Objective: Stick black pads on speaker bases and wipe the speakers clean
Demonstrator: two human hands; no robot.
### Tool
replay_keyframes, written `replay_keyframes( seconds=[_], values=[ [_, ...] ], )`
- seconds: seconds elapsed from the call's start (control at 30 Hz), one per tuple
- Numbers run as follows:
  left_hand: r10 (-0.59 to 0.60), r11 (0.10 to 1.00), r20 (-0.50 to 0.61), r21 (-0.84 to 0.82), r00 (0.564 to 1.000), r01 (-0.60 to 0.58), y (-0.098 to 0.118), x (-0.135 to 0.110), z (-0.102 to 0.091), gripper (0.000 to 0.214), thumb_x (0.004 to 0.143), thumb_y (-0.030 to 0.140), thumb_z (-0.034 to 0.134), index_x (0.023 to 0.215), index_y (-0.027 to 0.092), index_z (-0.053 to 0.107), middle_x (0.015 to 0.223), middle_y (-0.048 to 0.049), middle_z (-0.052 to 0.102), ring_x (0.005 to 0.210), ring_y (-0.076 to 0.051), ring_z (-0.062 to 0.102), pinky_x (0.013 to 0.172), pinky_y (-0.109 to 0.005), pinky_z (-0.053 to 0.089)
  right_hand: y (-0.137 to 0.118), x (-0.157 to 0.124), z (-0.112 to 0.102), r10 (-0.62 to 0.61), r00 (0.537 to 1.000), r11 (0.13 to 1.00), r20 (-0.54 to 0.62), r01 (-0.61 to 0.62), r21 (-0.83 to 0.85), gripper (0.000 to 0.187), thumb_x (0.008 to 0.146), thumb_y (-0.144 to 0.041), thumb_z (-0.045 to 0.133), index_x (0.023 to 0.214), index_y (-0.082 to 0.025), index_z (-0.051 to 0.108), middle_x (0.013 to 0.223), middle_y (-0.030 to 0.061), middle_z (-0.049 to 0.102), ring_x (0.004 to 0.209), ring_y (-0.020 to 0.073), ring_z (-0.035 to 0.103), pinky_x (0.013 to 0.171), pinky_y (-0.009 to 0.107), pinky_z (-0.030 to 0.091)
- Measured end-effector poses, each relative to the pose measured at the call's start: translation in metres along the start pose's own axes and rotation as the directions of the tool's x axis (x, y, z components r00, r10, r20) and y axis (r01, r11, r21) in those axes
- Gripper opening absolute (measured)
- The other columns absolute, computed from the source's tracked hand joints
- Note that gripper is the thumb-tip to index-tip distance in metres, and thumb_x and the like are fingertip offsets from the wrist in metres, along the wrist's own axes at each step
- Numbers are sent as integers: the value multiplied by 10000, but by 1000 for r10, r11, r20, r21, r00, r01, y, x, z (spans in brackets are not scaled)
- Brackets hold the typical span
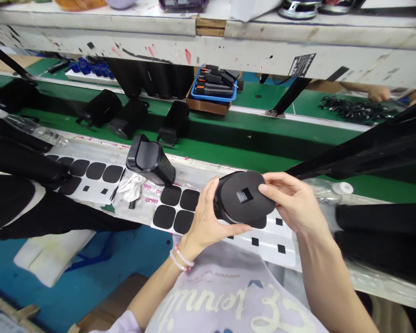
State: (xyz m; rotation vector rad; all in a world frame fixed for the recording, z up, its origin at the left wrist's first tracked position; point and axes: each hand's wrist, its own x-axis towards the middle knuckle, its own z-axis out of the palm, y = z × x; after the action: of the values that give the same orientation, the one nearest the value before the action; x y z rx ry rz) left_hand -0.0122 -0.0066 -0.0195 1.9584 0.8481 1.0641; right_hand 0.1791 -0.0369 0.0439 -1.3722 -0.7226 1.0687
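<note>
I hold a black rounded speaker housing (242, 196) with its flat base turned toward me; a small square window sits in the middle of the base. My left hand (208, 217) grips its left side and underside, thumb across the bottom. My right hand (291, 201) presses fingers on the base's right edge. Under it lies a white sheet of black rounded-square pads (175, 208). Another black housing (150, 162) lies on its side just beyond the sheets.
More pad sheets (90, 175) lie to the left. Three black housings (128, 115) sit on the green conveyor belt (263, 138). A blue tray (213, 88) of parts stands behind. Black straps (367, 148) cross at right. Another person's hand (379, 95) works far right.
</note>
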Motion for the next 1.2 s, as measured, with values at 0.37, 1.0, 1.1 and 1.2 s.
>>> replay_keyframes(
  seconds=[0.37,1.0,1.1,1.2],
  values=[
    [-13,1000,5,21,1000,12,2,2,-1,1153,611,676,764,1504,295,141,1465,-196,381,1333,-396,445,1038,-600,432,3,1,0,-14,1000,1000,10,15,-17,222,611,-294,877,800,-274,762,795,-1,718,710,125,638,640,227,522],
    [51,997,-10,63,999,-51,1,3,1,1139,638,678,744,1514,274,139,1440,-203,383,1331,-378,444,1035,-577,447,1,-3,-1,-63,997,988,-34,57,-142,219,632,-332,855,816,-263,757,774,9,710,691,140,623,627,252,525],
    [87,994,-15,68,996,-86,0,3,1,1093,662,662,738,1510,290,158,1457,-192,364,1345,-367,432,1045,-573,442,0,-3,0,-50,998,987,-39,44,-152,226,625,-333,858,813,-258,758,780,13,715,696,139,625,638,252,530],
    [84,993,0,78,996,-84,1,3,0,1046,665,657,739,1495,296,215,1468,-179,352,1348,-357,433,1056,-562,439,-1,-3,1,-38,998,985,-46,29,-171,240,618,-335,861,818,-252,758,778,13,715,698,137,627,644,248,532]
  ],
)
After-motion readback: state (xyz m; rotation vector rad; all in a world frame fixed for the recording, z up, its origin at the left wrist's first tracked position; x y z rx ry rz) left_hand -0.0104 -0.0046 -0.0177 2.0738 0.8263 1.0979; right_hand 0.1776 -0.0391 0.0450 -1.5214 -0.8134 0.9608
